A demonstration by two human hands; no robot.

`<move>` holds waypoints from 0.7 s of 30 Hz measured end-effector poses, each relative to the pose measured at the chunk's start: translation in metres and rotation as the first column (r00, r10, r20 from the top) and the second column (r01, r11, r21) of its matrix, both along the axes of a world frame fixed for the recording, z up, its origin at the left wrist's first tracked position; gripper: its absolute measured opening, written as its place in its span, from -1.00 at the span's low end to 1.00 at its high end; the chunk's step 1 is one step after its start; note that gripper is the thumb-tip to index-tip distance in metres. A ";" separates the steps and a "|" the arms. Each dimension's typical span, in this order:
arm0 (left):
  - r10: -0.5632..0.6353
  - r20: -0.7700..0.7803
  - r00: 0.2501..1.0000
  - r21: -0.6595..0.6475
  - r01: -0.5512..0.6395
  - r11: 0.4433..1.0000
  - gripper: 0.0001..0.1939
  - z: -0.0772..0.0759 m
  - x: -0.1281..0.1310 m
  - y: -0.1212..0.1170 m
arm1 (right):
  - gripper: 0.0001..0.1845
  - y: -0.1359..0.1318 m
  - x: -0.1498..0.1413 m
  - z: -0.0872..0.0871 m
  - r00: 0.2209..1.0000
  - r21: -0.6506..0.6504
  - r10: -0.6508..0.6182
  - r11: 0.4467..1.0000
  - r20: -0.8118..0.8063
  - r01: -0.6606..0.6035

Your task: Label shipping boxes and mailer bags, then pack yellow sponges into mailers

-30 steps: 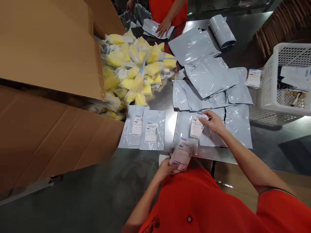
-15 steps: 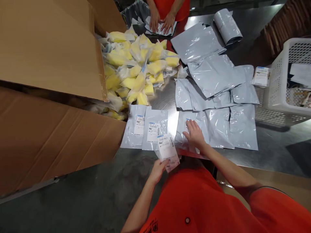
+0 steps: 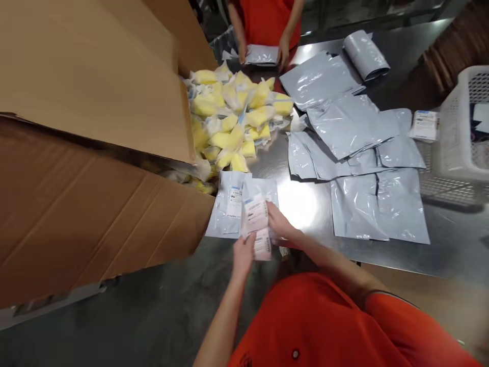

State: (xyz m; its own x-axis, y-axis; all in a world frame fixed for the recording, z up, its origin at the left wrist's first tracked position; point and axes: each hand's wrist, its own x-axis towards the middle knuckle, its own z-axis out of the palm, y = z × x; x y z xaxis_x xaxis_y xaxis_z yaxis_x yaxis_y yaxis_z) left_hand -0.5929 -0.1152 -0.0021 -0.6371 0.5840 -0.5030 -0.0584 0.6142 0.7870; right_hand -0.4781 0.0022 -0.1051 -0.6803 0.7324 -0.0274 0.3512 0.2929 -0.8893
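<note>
My left hand (image 3: 243,255) is closed on the lower end of several white printed shipping labels (image 3: 262,245), held over the table's front edge. My right hand (image 3: 278,220) reaches in from the right, its fingers closed at the right edge of the upper label (image 3: 255,211); the fingertips are partly hidden. Behind the labels lies a grey plastic mailing bag (image 3: 267,187). Left of it, another grey mailing bag (image 3: 216,219) bears a shipping label (image 3: 234,201).
Wrapped yellow items (image 3: 229,132) are piled beside a large cardboard box (image 3: 114,86). More grey mailing bags (image 3: 355,127) overlap on the metal table (image 3: 305,204). At right are a label stack (image 3: 425,125) and a white basket (image 3: 454,122). A co-worker's hands (image 3: 282,51) hold a grey bag opposite.
My right hand has moved left from the bag it was pressing to the labels in my left hand. That bag is gone from its spot, leaving bare metal. The co-worker has lifted their bag's edges.
</note>
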 end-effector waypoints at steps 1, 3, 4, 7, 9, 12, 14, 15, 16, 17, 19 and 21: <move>0.097 0.001 0.995 -0.040 -0.097 0.995 -0.64 0.006 -0.017 -0.014 | -0.34 0.009 -0.001 0.005 0.998 0.040 0.055 0.998 0.024 -0.056; 0.245 -0.058 0.968 -0.102 -0.250 0.963 -0.60 0.017 -0.046 -0.043 | -0.35 0.036 0.028 0.008 0.993 0.156 -0.011 0.988 0.119 -0.008; 0.298 -0.118 0.947 -0.117 -0.311 0.943 -0.60 0.023 -0.057 -0.056 | -0.37 0.050 0.056 0.007 0.976 0.230 -0.120 0.970 0.183 0.076; 0.199 -0.203 0.959 -0.258 -0.249 0.934 -0.58 0.039 -0.069 -0.080 | -0.39 0.069 0.157 -0.005 0.770 0.416 -0.510 0.840 0.383 0.350; 0.025 -0.132 0.991 -0.321 -0.066 0.945 -0.56 0.046 -0.056 -0.081 | -0.36 0.057 0.194 -0.017 0.646 0.436 -0.595 0.799 0.479 0.413; -0.237 0.084 0.968 -0.202 0.249 0.947 -0.54 0.044 -0.019 -0.062 | -0.33 0.020 0.176 -0.035 0.631 0.393 -0.582 0.813 0.513 0.430; -0.336 0.253 0.907 -0.095 0.369 0.925 -0.54 0.031 0.006 -0.044 | -0.35 -0.002 0.140 -0.034 0.658 0.338 -0.557 0.830 0.506 0.443; -0.351 0.338 0.873 -0.066 0.394 0.917 -0.55 0.022 0.017 -0.037 | -0.36 -0.008 0.126 -0.027 0.663 0.299 -0.556 0.830 0.500 0.470; -0.370 0.403 0.837 -0.036 0.418 0.908 -0.57 0.012 0.025 -0.030 | -0.37 -0.011 0.118 -0.017 0.668 0.257 -0.569 0.819 0.478 0.514; -0.401 0.439 0.804 -0.003 0.447 0.894 -0.58 0.003 0.031 -0.026 | -0.37 -0.011 0.115 -0.003 0.683 0.204 -0.590 0.800 0.430 0.563; -0.482 0.441 0.757 0.063 0.510 0.858 -0.60 -0.013 0.039 -0.021 | -0.36 -0.006 0.127 0.029 0.760 0.018 -0.606 0.784 0.233 0.620; -0.550 0.410 0.728 0.101 0.563 0.820 -0.60 -0.023 0.043 -0.019 | -0.37 0.000 0.146 0.062 0.870 -0.253 -0.492 0.845 -0.021 0.471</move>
